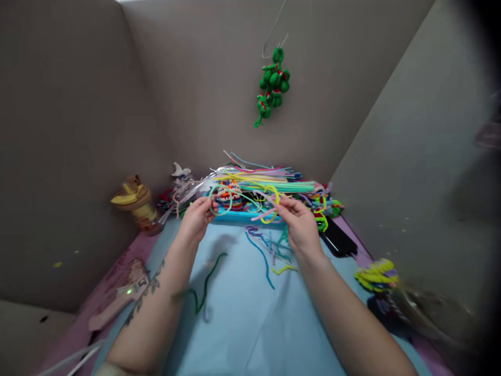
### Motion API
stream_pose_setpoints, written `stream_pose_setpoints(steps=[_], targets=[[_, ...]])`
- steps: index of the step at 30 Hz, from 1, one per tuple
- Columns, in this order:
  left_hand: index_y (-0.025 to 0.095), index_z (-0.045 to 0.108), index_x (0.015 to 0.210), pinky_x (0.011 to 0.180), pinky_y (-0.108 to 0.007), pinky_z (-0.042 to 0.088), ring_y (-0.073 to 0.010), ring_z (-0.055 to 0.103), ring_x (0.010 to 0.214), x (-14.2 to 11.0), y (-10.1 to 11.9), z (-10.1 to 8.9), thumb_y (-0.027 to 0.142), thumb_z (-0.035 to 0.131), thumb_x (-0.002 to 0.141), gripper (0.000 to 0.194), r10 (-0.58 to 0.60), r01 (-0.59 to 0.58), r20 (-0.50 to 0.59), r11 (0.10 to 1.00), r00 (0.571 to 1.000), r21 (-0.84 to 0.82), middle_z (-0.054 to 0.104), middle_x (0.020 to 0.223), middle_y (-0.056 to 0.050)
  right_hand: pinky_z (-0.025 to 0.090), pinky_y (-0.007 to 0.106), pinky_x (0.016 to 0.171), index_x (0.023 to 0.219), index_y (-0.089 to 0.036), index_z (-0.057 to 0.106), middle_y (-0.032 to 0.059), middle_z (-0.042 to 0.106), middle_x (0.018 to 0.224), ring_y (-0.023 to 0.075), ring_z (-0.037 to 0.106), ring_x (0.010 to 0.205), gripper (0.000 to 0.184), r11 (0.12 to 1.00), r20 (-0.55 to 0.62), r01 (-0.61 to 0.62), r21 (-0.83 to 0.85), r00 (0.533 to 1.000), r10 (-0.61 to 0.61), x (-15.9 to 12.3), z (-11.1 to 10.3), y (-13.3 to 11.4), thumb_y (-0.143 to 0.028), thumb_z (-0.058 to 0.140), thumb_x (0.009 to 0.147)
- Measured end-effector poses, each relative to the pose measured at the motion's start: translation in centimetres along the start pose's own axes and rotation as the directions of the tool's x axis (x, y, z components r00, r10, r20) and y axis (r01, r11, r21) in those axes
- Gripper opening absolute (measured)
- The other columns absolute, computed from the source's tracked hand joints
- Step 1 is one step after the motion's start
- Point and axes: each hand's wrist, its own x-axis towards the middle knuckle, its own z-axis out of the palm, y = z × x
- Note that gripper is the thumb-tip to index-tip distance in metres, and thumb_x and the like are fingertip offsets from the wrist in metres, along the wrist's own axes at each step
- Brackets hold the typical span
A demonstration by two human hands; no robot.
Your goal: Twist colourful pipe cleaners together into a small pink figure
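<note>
My left hand [199, 216], raised over the far part of the light blue mat [238, 318], pinches a pale green pipe cleaner [220, 213] bent into a round loop. A pale green strand runs from near it towards the right; where it ends I cannot tell. Level with it, my right hand [301, 227] has thumb and fingers closed on a yellow pipe cleaner [276, 196] curved into an open ring. Pink and lilac pipe cleaners [266, 214] cross that ring at the same fingertips. Below the hands lie loose pieces, among them a blue pipe cleaner [264, 256] and a dark green one [205, 290].
A blue tray [245, 217] and a heap of straight pipe cleaners [274, 180] stand behind the hands. A black phone [338, 238] lies at right. At left are a pink glue gun [111, 310] with a green light and a potted figure [141, 206]. Green ornaments [274, 83] hang above.
</note>
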Motion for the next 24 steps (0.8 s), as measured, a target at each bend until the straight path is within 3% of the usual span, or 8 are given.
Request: stream_pose_setpoints(steps=[5, 9, 14, 18, 24], targets=[[0.015, 0.055, 0.073, 0.058, -0.021, 0.044, -0.0088, 0.056, 0.060, 0.9, -2.1, 3.5, 0.038, 0.079, 0.064, 0.034, -0.043, 0.042, 0.142, 0.999, 0.989, 0.014, 0.070, 0.077, -0.004, 0.046, 0.023, 0.066, 0.075, -0.019, 0.067, -0.0030, 0.064, 0.071, 0.0101, 0.058, 0.067, 0.020, 0.993, 0.122, -0.104, 0.062, 0.988, 0.096, -0.8, 0.8, 0.6, -0.025, 0.079, 0.060], [0.015, 0.058, 0.079, 0.059, -0.021, 0.044, -0.0093, 0.055, 0.061, 0.1, -2.1, 4.3, 0.042, 0.076, 0.068, 0.034, -0.063, 0.046, 0.280, 0.997, 0.958, 0.067, 0.071, 0.082, -0.005, 0.046, 0.023, 0.067, 0.077, -0.020, 0.067, -0.0029, 0.065, 0.073, 0.0106, 0.058, 0.069, 0.020, 0.993, 0.113, -0.112, 0.026, 0.988, 0.109, -0.8, 1.1, 1.9, -0.026, 0.078, 0.062], [0.013, 0.060, 0.073, 0.049, -0.018, 0.037, -0.0067, 0.049, 0.051, 0.3, -1.6, 4.0, 0.041, 0.079, 0.064, 0.035, -0.075, 0.066, 0.178, 0.996, 0.981, 0.060, 0.062, 0.062, 0.000, 0.048, 0.024, 0.068, 0.080, -0.021, 0.066, -0.0019, 0.065, 0.075, 0.0117, 0.059, 0.071, 0.017, 0.993, 0.170, -0.105, -0.047, 0.979, 0.111, -1.3, 1.3, 3.1, -0.029, 0.075, 0.068], [0.015, 0.056, 0.076, 0.049, -0.018, 0.040, -0.0057, 0.049, 0.049, 0.8, -1.7, 3.6, 0.039, 0.078, 0.065, 0.034, -0.094, 0.094, 0.072, 0.996, 0.993, 0.004, 0.067, 0.069, -0.001, 0.048, 0.026, 0.067, 0.083, -0.021, 0.066, -0.0008, 0.065, 0.078, 0.0129, 0.058, 0.071, 0.016, 0.989, 0.155, -0.005, -0.146, 0.987, 0.028, -2.0, 1.4, 3.5, -0.031, 0.072, 0.072], [0.014, 0.060, 0.095, 0.047, -0.017, 0.041, -0.0043, 0.048, 0.047, 0.5, -1.3, 3.4, 0.016, 0.076, 0.067, 0.033, -0.151, 0.162, 0.094, 0.978, 0.984, -0.129, 0.066, 0.071, -0.001, 0.048, 0.030, 0.072, 0.086, -0.021, 0.066, 0.0023, 0.066, 0.084, 0.0151, 0.058, 0.073, 0.012, 0.892, 0.319, 0.142, -0.429, 0.948, 0.002, -2.8, 1.5, 4.0, -0.030, 0.065, 0.079]])
